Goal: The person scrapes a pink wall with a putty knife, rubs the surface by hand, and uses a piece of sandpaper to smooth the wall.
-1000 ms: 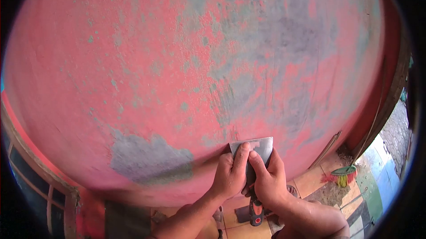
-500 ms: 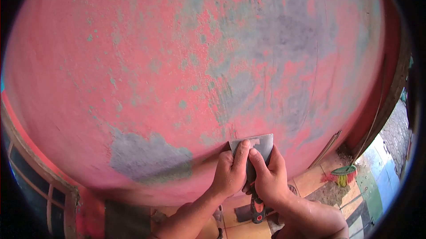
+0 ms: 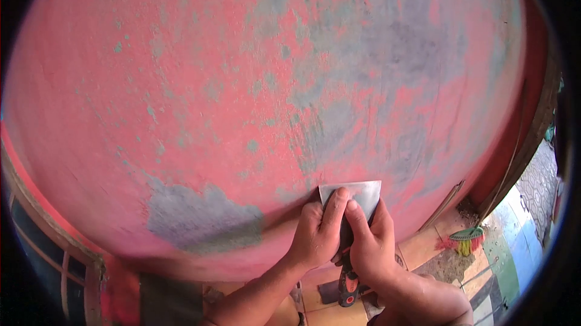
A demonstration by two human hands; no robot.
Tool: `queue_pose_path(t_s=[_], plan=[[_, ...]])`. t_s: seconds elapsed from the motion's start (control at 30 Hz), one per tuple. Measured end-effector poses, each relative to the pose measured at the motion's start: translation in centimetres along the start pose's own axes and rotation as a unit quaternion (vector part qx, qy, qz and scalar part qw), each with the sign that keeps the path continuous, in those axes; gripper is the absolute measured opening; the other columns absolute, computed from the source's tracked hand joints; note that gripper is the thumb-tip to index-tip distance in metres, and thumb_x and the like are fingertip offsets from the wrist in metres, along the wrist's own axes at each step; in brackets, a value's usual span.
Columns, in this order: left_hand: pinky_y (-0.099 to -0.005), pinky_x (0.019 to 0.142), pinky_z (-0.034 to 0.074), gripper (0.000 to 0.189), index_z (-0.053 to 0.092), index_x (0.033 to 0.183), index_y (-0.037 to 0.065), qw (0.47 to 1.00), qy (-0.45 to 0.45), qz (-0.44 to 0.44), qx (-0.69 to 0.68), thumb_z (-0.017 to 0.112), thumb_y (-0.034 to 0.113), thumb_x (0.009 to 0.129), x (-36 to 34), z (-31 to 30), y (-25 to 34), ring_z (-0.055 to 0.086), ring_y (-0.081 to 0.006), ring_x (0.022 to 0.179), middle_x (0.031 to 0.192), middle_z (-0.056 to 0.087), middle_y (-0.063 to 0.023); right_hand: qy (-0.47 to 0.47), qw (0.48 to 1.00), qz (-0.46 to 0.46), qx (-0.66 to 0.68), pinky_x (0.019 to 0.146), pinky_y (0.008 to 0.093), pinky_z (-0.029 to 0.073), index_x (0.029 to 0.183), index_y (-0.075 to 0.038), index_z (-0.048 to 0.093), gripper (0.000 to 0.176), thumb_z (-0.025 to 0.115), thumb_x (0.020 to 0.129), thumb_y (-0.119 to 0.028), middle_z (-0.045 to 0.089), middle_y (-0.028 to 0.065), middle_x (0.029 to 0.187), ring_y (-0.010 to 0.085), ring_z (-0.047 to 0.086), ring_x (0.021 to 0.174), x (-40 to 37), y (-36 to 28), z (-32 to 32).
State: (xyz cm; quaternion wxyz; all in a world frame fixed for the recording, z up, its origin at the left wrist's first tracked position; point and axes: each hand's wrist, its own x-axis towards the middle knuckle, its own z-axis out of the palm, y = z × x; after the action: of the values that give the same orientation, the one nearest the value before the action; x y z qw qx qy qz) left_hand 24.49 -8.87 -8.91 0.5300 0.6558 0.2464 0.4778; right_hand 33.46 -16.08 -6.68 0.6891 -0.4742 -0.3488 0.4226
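A wide metal scraper [image 3: 367,196] with a black and orange handle lies against the lower part of a red wall [image 3: 200,138], its blade edge facing up. Both hands grip it. My left hand [image 3: 317,232] is closed round its left side, thumb pressed on the blade. My right hand [image 3: 372,244] wraps the right side, its thumb beside the other one. The handle's end sticks out below the hands. Grey and green patches show on the wall where the red coat is absent.
At the lower right, a broom head [image 3: 465,241] with red and yellow-green bristles rests on the tiled floor [image 3: 423,246]. Thin strips lean by the wall's base. A framed window [image 3: 45,247] is at the lower left.
The scraper and both hands have shifted slightly to the right in the view, and more of the blade shows. The grip is the same.
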Motion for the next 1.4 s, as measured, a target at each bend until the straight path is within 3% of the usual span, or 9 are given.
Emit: queue_pose_path(t_s=[0.1, 0.3, 0.4, 0.5, 0.6, 0.7, 0.8, 0.9, 1.4], plan=[[-0.0232, 0.057, 0.045, 0.044, 0.066, 0.095, 0.001, 0.993, -0.008, -0.116, -0.021, 0.044, 0.038, 0.108, -1.4, -0.3, -0.4, 0.055, -0.0034, 0.070, 0.078, 0.063, 0.0002, -0.004, 0.999, 0.005, -0.039, 0.040, 0.0278, 0.048, 0.115, 0.001, 0.046, 0.028, 0.054, 0.104, -0.023, 0.061, 0.0096, 0.074, 0.0141, 0.059, 0.049, -0.3, 1.6, -0.9], [-0.0243, 0.042, 0.041, 0.045, 0.066, 0.092, 0.003, 0.984, -0.022, -0.170, -0.047, 0.044, 0.039, 0.108, -1.3, -0.1, 0.8, 0.052, -0.0058, 0.050, 0.064, 0.059, 0.0001, -0.030, 0.997, 0.064, -0.012, 0.040, 0.0282, 0.048, 0.112, 0.001, 0.045, 0.027, 0.054, 0.104, -0.023, 0.062, 0.0100, 0.075, 0.0146, 0.060, 0.049, -0.3, 0.1, -1.0], [-0.0245, 0.040, 0.040, 0.047, 0.067, 0.112, -0.002, 0.988, -0.029, -0.146, -0.044, 0.042, 0.037, 0.109, -1.3, -0.3, 0.0, 0.053, -0.0066, 0.047, 0.061, 0.057, -0.0002, -0.025, 0.998, 0.064, -0.011, 0.040, 0.0282, 0.048, 0.113, 0.001, 0.045, 0.027, 0.054, 0.104, -0.023, 0.062, 0.0099, 0.075, 0.0147, 0.060, 0.049, -0.4, 0.2, -1.0], [-0.0248, 0.038, 0.039, 0.046, 0.065, 0.091, 0.004, 0.987, -0.021, -0.151, -0.041, 0.043, 0.040, 0.108, -1.3, 0.0, 0.6, 0.052, -0.0064, 0.047, 0.061, 0.058, 0.0001, -0.021, 0.997, 0.066, -0.013, 0.040, 0.0281, 0.048, 0.113, 0.001, 0.044, 0.027, 0.054, 0.104, -0.023, 0.062, 0.0100, 0.074, 0.0148, 0.060, 0.049, -0.5, 0.1, -1.0], [-0.0236, 0.042, 0.041, 0.045, 0.064, 0.093, 0.003, 0.997, -0.015, -0.073, -0.022, 0.042, 0.039, 0.108, -0.7, 0.5, 0.6, 0.053, -0.0055, 0.051, 0.064, 0.059, 0.0002, -0.010, 0.999, 0.050, -0.004, 0.040, 0.0281, 0.048, 0.114, 0.000, 0.044, 0.028, 0.054, 0.104, -0.024, 0.062, 0.0102, 0.074, 0.0151, 0.060, 0.048, -0.5, 0.4, -0.9], [-0.0269, 0.067, 0.048, 0.042, 0.066, 0.111, -0.003, 0.995, -0.036, -0.090, -0.024, 0.044, 0.033, 0.108, -0.6, -0.1, -0.2, 0.057, -0.0072, 0.079, 0.083, 0.064, -0.0019, -0.016, 0.999, 0.050, 0.001, 0.039, 0.0281, 0.048, 0.114, 0.000, 0.044, 0.027, 0.053, 0.104, -0.023, 0.062, 0.0102, 0.074, 0.0154, 0.059, 0.047, -0.2, 0.1, -0.9], [-0.0279, 0.070, 0.049, 0.039, 0.066, 0.108, -0.003, 0.990, -0.049, -0.125, -0.042, 0.045, 0.031, 0.108, -0.6, -0.3, 0.1, 0.058, -0.0091, 0.080, 0.084, 0.064, -0.0024, -0.012, 0.999, 0.046, -0.013, 0.039, 0.0279, 0.048, 0.114, 0.000, 0.044, 0.027, 0.053, 0.104, -0.023, 0.062, 0.0102, 0.073, 0.0153, 0.059, 0.046, -0.3, 0.0, -0.9], [-0.0234, 0.056, 0.046, 0.044, 0.065, 0.098, 0.001, 1.000, 0.001, 0.010, -0.007, 0.041, 0.036, 0.109, 0.2, 0.8, -0.4, 0.055, -0.0041, 0.069, 0.079, 0.062, 0.0004, -0.001, 0.999, 0.039, -0.027, 0.039, 0.0281, 0.047, 0.113, 0.001, 0.047, 0.026, 0.051, 0.105, -0.023, 0.061, 0.0094, 0.072, 0.0162, 0.059, 0.046, 0.0, -0.6, -0.7], [-0.0231, 0.039, 0.038, 0.048, 0.064, 0.092, 0.004, 0.995, -0.020, -0.093, -0.014, 0.039, 0.042, 0.108, -0.4, 0.5, 0.3, 0.051, -0.0052, 0.048, 0.061, 0.057, 0.0009, -0.008, 0.999, 0.044, 0.000, 0.044, 0.0267, 0.048, 0.115, 0.002, 0.048, 0.028, 0.054, 0.104, -0.022, 0.063, 0.0090, 0.081, 0.0120, 0.060, 0.055, 0.0, -0.1, -1.0]])
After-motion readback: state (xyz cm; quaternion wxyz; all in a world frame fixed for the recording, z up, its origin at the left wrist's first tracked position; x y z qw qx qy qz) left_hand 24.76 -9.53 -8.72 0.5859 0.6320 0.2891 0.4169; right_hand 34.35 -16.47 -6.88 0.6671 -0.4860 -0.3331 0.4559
